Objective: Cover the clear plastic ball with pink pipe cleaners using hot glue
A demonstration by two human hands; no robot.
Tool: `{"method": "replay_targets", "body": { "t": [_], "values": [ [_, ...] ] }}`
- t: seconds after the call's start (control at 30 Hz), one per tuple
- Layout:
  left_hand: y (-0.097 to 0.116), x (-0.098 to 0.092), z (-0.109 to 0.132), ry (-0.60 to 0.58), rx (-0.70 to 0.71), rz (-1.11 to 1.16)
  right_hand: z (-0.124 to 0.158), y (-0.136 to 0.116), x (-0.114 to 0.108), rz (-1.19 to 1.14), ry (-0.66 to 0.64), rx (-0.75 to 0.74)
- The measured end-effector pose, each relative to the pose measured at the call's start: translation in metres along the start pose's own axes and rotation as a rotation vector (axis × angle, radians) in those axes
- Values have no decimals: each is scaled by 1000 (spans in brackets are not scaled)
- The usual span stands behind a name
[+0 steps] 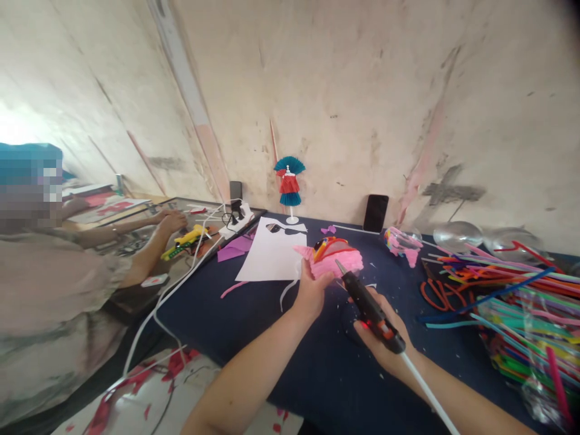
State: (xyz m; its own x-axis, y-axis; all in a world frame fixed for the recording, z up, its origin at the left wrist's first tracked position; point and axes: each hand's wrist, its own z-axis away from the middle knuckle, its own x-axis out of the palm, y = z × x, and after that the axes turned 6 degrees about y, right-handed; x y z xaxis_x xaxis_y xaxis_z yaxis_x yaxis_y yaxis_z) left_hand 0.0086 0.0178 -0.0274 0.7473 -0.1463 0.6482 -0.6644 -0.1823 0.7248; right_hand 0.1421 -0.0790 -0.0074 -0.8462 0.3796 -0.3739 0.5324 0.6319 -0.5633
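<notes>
My left hand (316, 289) is closed on a pink fuzzy craft piece (338, 258) trimmed in red, yellow and blue, holding it above the dark blue table (290, 344). In my right hand (385, 338) is a black hot glue gun (369, 305) with a red light glowing on it. Its nozzle points up and left, at the pink piece's near side; whether the tip touches cannot be made out. A white glue stick (428, 389) sticks out of the gun's rear. Behind my left hand lies a white paper sheet (272, 257).
Pipe cleaners in many colours (521, 326) and orange-handled scissors (446, 295) lie at right. A second pink piece (403, 244), a phone (376, 212) and a small dressed stand (290, 187) line the wall. White cables (154, 311) hang at left, beside a seated person (58, 290).
</notes>
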Motion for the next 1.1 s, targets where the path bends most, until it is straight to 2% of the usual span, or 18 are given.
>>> {"method": "replay_targets", "body": {
  "t": [0.1, 0.23, 0.53, 0.87, 1.1],
  "values": [
    [6, 4, -1, -4, -32, 84, 3, 2, -5, 44, 74, 16],
    [15, 5, -5, -32, -7, 161, 2, 3, -15, 116, 133, 0],
    [14, 4, -5, -64, 35, 155, -2, 2, -15, 157, 87, -198],
    [12, 1, -5, -113, 31, 75, -3, 1, -21, 178, 43, -185],
    [13, 0, -5, -106, 20, 73, -5, -1, -23, 172, 29, -185]
  ]
}}
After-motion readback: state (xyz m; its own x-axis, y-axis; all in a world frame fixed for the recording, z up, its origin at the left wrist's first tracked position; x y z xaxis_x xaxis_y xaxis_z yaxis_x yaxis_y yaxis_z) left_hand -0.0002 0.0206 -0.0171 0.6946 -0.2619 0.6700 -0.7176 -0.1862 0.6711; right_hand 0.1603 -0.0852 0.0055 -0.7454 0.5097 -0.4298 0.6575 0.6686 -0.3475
